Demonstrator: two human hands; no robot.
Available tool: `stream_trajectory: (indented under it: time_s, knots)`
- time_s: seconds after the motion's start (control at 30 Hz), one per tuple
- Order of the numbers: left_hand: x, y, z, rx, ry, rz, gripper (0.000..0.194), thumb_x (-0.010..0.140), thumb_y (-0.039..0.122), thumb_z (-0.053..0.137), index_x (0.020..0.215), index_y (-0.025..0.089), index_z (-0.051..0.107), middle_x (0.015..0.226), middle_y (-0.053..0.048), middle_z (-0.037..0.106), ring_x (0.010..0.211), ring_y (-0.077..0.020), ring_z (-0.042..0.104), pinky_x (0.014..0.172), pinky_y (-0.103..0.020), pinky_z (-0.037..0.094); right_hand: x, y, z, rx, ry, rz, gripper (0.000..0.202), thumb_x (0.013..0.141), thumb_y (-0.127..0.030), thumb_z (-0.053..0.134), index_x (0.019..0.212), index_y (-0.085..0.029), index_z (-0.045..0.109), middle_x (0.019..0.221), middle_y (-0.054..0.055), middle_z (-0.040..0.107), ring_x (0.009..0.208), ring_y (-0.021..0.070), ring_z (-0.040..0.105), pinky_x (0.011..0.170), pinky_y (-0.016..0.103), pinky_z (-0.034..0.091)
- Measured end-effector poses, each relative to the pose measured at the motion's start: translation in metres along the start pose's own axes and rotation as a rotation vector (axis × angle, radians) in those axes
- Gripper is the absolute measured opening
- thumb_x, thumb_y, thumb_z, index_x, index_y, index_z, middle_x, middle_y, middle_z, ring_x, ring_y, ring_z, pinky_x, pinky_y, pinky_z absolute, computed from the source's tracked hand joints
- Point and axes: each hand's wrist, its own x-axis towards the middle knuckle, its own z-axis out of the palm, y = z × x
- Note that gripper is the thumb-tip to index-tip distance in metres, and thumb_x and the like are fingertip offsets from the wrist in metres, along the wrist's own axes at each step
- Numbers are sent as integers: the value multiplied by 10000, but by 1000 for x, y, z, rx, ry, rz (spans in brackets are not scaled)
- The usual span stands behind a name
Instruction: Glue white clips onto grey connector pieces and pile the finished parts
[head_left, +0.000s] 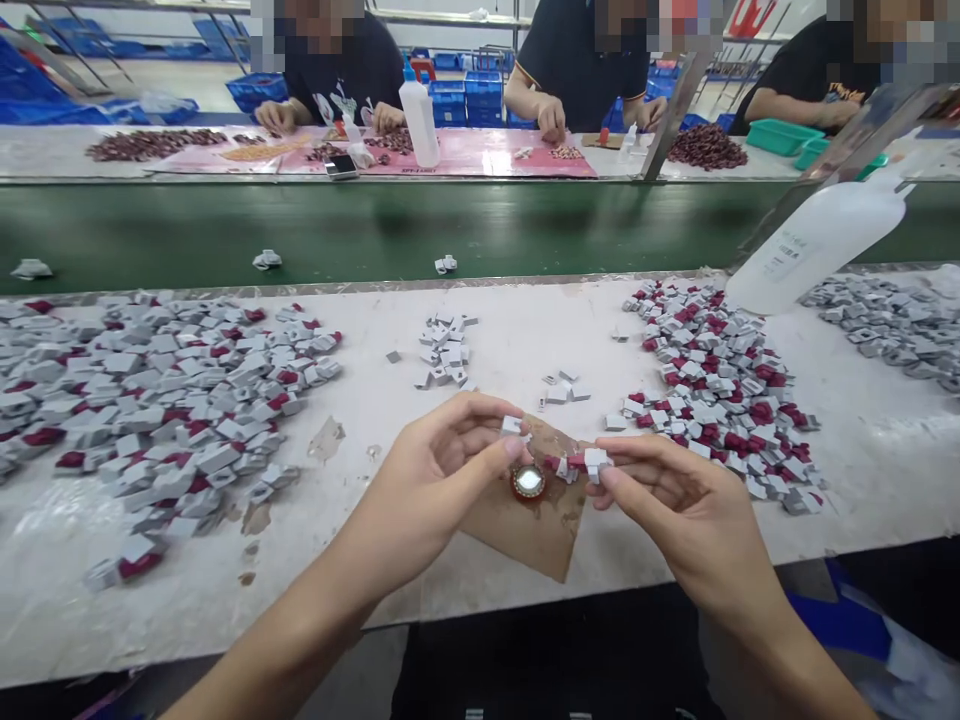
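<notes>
My left hand point(454, 460) pinches a small grey piece point(511, 426) between thumb and fingers, above the left part of a brown board point(555, 540). Across from it, my right hand point(667, 490) grips a grey block point(597, 462) by its right side. Dark red and grey parts point(566, 467) lie or hang just left of that block; whether they are joined to it I cannot tell. Between both hands, a small round dish point(529, 482) with a shiny centre rests on the board.
Piles of grey and dark red pieces lie left point(210, 380) and right point(712, 390), with small groups behind my hands point(444, 350). A large white bottle point(817, 245) leans at the right. Beyond the green belt point(337, 230), several people work at another table.
</notes>
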Motion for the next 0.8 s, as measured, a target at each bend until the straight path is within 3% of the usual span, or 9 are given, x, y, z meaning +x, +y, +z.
stream_trajectory:
  time_s: [0.13, 0.3, 0.47, 0.8]
  knots:
    - [-13, -16, -18, 160, 104, -48, 335, 1003, 501, 853, 1213, 249, 787, 1136, -95, 869, 1097, -314, 842, 1010, -433, 697, -8, 8, 7, -39, -75, -52, 249, 1012, -319, 869, 1257, -334, 913, 986, 41, 853, 734, 192, 852, 688, 283, 754]
    - [-27, -33, -28, 262, 197, -48, 272, 980, 476, 856, 1134, 260, 796, 1142, -74, 856, 1087, -309, 830, 965, -413, 693, -10, 9, 15, -208, -100, -193, 183, 1038, -251, 813, 1179, -313, 912, 1050, 34, 867, 831, 182, 857, 744, 254, 739]
    - [-33, -42, -26, 212, 172, -52, 209, 1007, 421, 829, 1140, 263, 794, 1123, -55, 847, 1086, -278, 826, 944, -373, 688, -7, 8, 16, -413, -148, -303, 170, 1022, -193, 789, 1127, -270, 899, 1002, 29, 883, 807, 179, 835, 721, 260, 710]
    - [-28, -37, -15, 137, 102, -10, 150, 1050, 349, 792, 1178, 270, 794, 1079, -30, 871, 1039, -245, 838, 945, -348, 686, -7, 3, 17, -478, -183, -349, 144, 1040, -188, 765, 1099, -247, 882, 974, 31, 881, 792, 178, 808, 709, 284, 675]
